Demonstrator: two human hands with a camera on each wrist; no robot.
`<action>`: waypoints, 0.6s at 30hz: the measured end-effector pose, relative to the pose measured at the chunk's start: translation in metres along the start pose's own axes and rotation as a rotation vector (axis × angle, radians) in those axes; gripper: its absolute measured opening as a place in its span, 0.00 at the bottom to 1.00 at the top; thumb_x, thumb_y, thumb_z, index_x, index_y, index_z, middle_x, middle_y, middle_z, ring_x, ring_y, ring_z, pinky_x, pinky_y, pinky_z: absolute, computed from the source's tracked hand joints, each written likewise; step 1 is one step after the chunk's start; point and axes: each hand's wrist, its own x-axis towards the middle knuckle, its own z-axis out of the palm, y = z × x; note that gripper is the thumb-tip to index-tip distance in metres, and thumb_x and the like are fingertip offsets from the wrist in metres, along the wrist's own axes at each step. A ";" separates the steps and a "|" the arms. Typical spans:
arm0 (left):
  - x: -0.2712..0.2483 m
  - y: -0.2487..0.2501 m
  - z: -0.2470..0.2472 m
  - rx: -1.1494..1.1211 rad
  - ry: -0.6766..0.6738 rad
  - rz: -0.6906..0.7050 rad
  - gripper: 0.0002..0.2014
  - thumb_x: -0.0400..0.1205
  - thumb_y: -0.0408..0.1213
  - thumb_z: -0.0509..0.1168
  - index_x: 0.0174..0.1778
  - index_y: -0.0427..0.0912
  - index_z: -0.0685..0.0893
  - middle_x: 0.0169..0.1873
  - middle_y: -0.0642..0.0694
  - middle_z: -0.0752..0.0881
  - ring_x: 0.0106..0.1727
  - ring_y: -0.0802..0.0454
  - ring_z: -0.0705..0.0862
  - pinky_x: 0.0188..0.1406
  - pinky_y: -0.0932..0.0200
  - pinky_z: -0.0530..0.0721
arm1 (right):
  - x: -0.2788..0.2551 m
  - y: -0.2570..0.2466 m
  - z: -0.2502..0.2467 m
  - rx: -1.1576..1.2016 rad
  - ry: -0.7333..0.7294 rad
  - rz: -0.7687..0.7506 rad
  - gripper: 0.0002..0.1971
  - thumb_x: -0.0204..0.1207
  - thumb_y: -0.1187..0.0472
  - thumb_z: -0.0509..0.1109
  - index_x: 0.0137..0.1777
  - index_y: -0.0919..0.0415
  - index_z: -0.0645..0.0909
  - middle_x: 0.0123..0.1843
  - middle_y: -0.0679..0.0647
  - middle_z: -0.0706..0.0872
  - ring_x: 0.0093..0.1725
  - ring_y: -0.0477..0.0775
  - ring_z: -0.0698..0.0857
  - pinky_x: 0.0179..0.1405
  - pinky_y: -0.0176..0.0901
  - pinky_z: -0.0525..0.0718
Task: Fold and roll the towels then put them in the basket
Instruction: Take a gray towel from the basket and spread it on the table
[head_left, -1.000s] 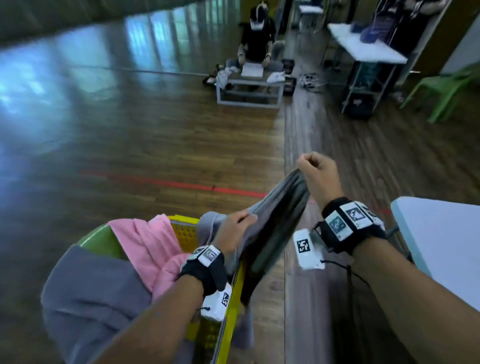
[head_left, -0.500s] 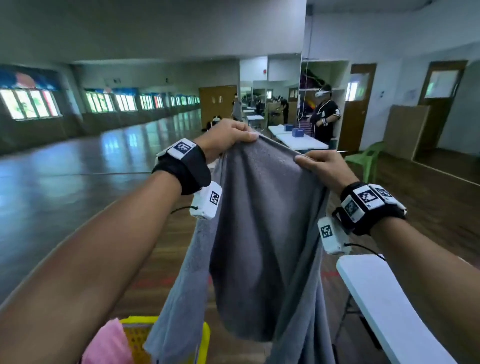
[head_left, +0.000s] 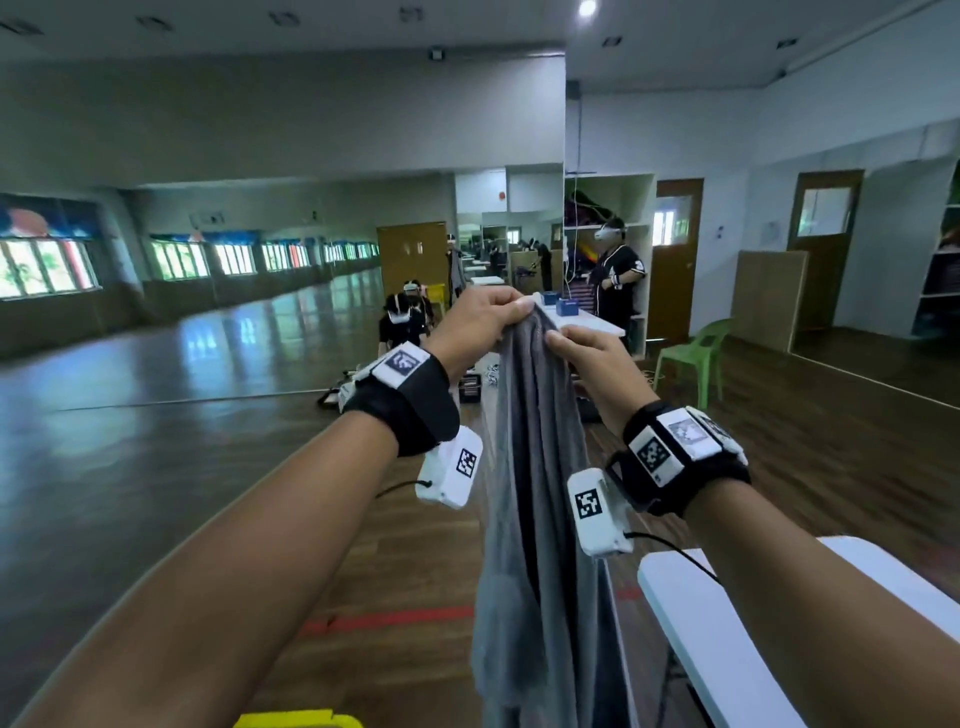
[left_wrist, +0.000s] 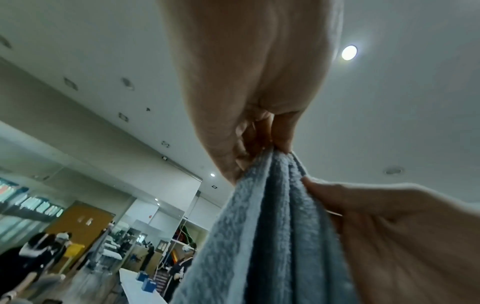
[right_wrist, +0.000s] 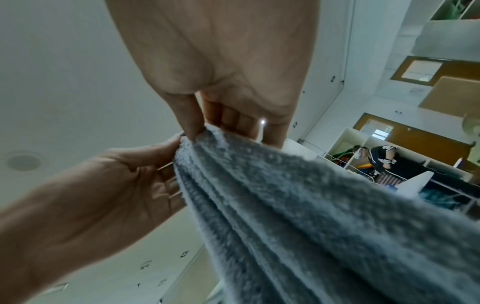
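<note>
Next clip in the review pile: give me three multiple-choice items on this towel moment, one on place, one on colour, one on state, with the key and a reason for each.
1. Where is the white folding table?
A. Low on the person's right
B. Low on the person's left
C. Directly under the towel

2. What colour is the hanging terry towel?
A. Pink
B. Grey
C. Yellow

3. How is the towel held?
A. Left hand alone
B. Lying flat on the table
C. Both hands, left and right hand, pinching its top edge close together

Key:
1 A, the head view shows the table's white edge under the right forearm.
2 B, all three views show grey cloth.
3 C, each wrist view shows thumb and fingers closed on the bunched top edge, the towel hanging free below.
</note>
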 end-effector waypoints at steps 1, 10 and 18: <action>-0.004 -0.004 0.003 -0.026 0.021 0.000 0.13 0.85 0.36 0.62 0.47 0.26 0.82 0.38 0.39 0.80 0.39 0.49 0.77 0.39 0.56 0.75 | -0.001 0.002 -0.002 -0.015 0.012 -0.018 0.13 0.83 0.60 0.65 0.47 0.70 0.84 0.42 0.60 0.81 0.43 0.53 0.78 0.46 0.47 0.73; -0.032 -0.035 0.022 0.004 -0.001 -0.002 0.17 0.83 0.41 0.65 0.34 0.31 0.79 0.33 0.41 0.74 0.35 0.49 0.72 0.38 0.54 0.69 | -0.025 0.026 0.005 -0.077 0.080 -0.040 0.13 0.77 0.52 0.70 0.43 0.63 0.88 0.43 0.66 0.89 0.42 0.56 0.85 0.49 0.62 0.83; -0.078 -0.082 0.018 0.005 0.116 -0.038 0.14 0.86 0.44 0.59 0.46 0.35 0.82 0.44 0.43 0.84 0.45 0.55 0.80 0.52 0.58 0.76 | -0.118 0.065 0.021 0.046 0.070 0.001 0.12 0.79 0.61 0.70 0.40 0.70 0.85 0.36 0.52 0.82 0.38 0.42 0.77 0.39 0.36 0.73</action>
